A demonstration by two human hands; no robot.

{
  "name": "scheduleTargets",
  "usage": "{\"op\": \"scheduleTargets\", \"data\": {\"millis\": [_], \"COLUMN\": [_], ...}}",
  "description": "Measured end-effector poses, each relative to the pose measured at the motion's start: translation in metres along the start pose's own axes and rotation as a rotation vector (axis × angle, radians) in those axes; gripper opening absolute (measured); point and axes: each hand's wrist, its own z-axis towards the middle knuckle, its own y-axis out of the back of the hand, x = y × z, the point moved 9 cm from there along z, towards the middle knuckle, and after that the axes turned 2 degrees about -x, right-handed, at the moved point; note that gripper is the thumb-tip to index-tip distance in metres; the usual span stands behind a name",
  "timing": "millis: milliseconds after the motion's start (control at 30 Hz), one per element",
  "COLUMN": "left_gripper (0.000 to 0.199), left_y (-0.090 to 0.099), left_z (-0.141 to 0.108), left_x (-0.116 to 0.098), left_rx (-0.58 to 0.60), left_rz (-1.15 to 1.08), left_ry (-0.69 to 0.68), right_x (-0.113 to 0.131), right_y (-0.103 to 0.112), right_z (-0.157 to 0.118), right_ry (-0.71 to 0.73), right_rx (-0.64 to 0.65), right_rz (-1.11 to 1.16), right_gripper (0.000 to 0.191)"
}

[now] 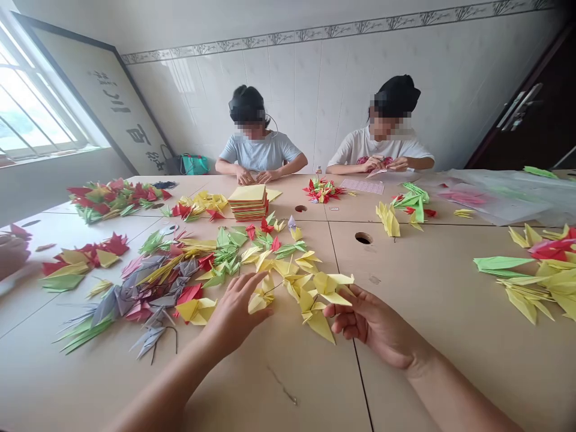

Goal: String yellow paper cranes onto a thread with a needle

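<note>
My right hand [371,324] pinches a folded yellow paper crane [330,282] between thumb and fingers, just right of a cluster of yellow paper cranes [294,288]. Fingers apart, my left hand [236,309] reaches over the table beside another yellow crane [261,295]; whether its fingertips touch that crane I cannot tell. A short dark thread [273,287] shows between the yellow pieces. To the left of my left hand lies a mixed heap of grey, red, green and yellow cranes [153,282], some with dark threads hanging out.
Behind the cranes stands a stack of coloured square paper [247,204]. More folded cranes [540,270] lie at the right edge. The table [405,270] has a round hole [363,238]. Two people sit opposite, handling paper. A translucent plastic sheet [499,195] covers the far right.
</note>
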Motion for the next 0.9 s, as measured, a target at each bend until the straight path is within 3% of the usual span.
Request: {"op": "scheduleTargets", "data": {"millis": [200, 367, 633, 767, 900], "left_gripper": [0.060, 0.046, 0.025, 0.041, 0.057], "left_y": [-0.009, -0.007, -0.004, -0.002, -0.006], "left_z": [0.002, 0.005, 0.007, 0.006, 0.005], "left_x": [0.010, 0.020, 0.024, 0.014, -0.003], "left_rx": [-0.005, -0.029, -0.067, -0.092, -0.066], "left_rz": [0.074, 0.088, 0.056, 0.009, -0.059], "left_ry": [-0.009, 0.009, 0.012, -0.005, -0.101], "right_x": [0.018, 0.038, 0.065, 0.066, 0.062], "right_y": [0.007, 0.018, 0.042, 0.056, 0.071], "right_z": [-0.006, -0.017, -0.029, -0.031, -0.029], "right_ry": [0.075, 0.131, 0.192, 0.134, 0.088], "right_rx": [-0.001, -0.021, -0.104, -0.131, -0.162], "right_rz": [-0.002, -0.063, -0.478, -0.720, -0.764], "right_gripper": [0.023, 0.024, 0.031, 0.032, 0.031]}}
